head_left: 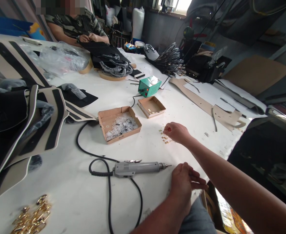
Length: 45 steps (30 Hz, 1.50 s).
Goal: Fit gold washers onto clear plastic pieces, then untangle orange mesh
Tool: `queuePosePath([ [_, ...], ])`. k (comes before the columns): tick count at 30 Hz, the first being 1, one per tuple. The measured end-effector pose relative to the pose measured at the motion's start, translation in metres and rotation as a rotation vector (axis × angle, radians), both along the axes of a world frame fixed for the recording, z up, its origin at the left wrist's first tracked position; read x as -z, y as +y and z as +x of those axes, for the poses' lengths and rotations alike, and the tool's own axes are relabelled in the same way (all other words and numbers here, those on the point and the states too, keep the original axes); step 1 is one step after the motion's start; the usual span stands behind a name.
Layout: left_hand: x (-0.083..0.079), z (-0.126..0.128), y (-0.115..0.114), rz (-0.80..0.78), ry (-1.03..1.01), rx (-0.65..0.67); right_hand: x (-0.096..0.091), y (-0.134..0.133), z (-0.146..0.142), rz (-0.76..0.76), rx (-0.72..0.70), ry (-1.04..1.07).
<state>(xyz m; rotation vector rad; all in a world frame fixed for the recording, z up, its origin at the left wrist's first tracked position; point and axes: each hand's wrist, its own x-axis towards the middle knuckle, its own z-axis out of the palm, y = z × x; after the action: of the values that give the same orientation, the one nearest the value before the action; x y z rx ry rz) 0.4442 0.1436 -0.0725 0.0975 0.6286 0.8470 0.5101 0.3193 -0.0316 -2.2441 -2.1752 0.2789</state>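
My right hand (176, 132) reaches over the white table with its fingers curled into a pinch; whatever lies between the fingertips is hidden. Beside and below it lie several small gold metal pieces (166, 139). At the table's near edge my left hand (183, 182) rests with fingers stretched out, palm turned to the right, and nothing visible in it. Just left of that hand lies a grey electric screwdriver (138, 168), its bit pointing at my left wrist.
A cardboard tray (120, 140) holds clear plastic pieces; a smaller tray (155, 113) stands behind. Further back is a green power box (149, 86). Gold hardware (33, 216) lies front left, striped bag panels (52, 120) at left. A black cord (109, 195) loops across. Another person (77, 29) sits opposite.
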Motion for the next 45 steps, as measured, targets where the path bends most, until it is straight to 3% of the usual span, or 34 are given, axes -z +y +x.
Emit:
queuePosePath([
  [7,-0.004,-0.003,0.001,0.004,0.008,0.01,-0.007,-0.007,0.006,0.05,-0.048,0.047],
  [13,-0.006,-0.004,0.002,0.017,0.026,0.01,-0.036,-0.04,0.02,0.119,-0.067,0.166],
  [17,-0.006,-0.005,0.002,0.023,0.043,0.005,-0.051,-0.09,0.04,-0.108,-0.058,0.315],
  [20,-0.007,-0.006,0.002,0.038,0.048,0.01,-0.049,-0.126,0.057,-0.299,-0.034,0.394],
  [25,-0.01,-0.007,0.001,0.077,0.05,0.021,-0.04,-0.152,0.069,-0.328,0.011,0.503],
  [34,-0.009,-0.009,-0.001,0.051,0.04,-0.007,-0.058,-0.132,0.049,-0.2,-0.023,0.406],
  [39,-0.008,-0.007,0.001,0.029,0.053,0.014,-0.055,-0.085,0.029,-0.038,-0.025,0.312],
  [45,-0.007,-0.007,0.001,0.035,0.022,0.005,-0.032,-0.024,-0.004,0.022,-0.037,0.131],
])
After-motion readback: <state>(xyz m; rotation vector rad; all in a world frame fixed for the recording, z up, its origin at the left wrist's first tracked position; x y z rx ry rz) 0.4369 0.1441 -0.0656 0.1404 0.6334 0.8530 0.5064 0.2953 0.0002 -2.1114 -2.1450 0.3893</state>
